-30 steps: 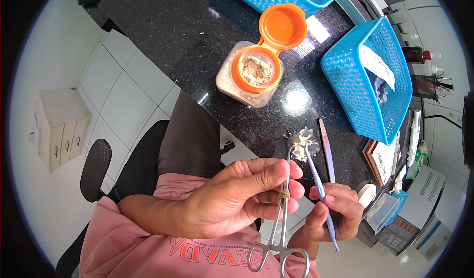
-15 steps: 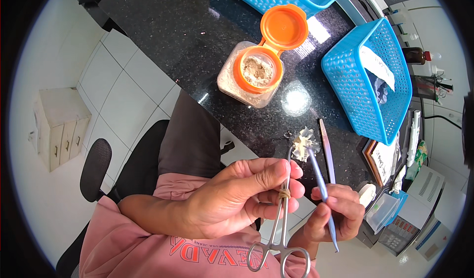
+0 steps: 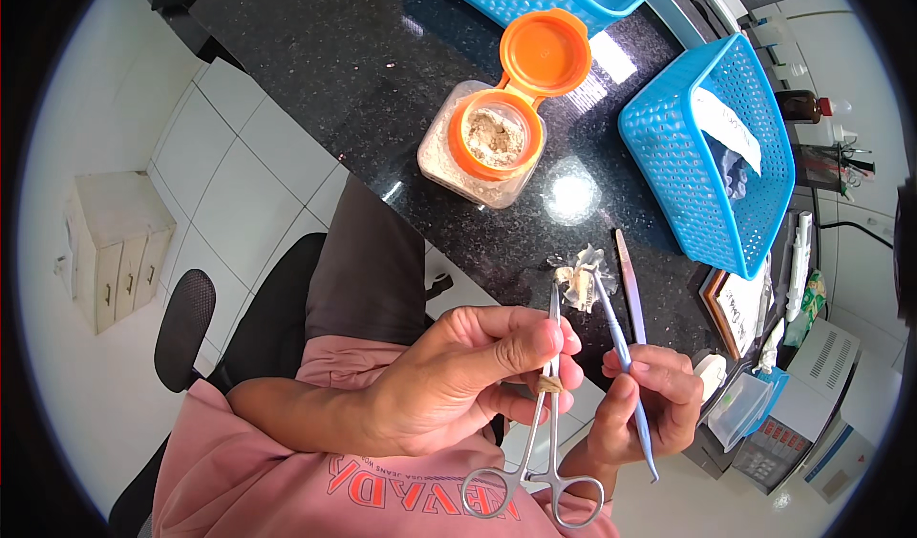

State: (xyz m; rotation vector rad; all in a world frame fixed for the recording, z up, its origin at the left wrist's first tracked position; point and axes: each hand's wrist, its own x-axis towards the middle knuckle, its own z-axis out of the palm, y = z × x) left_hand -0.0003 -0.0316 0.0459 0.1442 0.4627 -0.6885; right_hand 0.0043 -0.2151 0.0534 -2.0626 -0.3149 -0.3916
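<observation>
My left hand (image 3: 487,361) is closed around a pair of locking forceps (image 3: 554,423), ring handles toward me, with a tan elastic band wrapped round the shanks. Beyond my fingers, the forceps' tip meets a small, irregular cream-coloured piece (image 3: 578,288) with shiny, clear-looking edges; whether the jaws clamp it I cannot tell. A slim blue-violet hand instrument (image 3: 618,342) is pinched in my right hand (image 3: 654,400), and its thin end reaches the same piece. Just right of that lies a pair of metallic tweezers (image 3: 627,271) on the dark countertop.
An open jar of pale powder (image 3: 478,180) with an orange flip lid (image 3: 544,53) stands on the black speckled counter (image 3: 325,70). A blue perforated basket (image 3: 664,147) is at the right, another blue basket (image 3: 516,3) at the far edge. A black chair armrest (image 3: 186,323) is at my left.
The forceps' ring handles have spread farther apart and swung slightly left. The cream-coloured piece has shifted a little left and turned. The blue-violet instrument stays against it, its tip moved slightly.
</observation>
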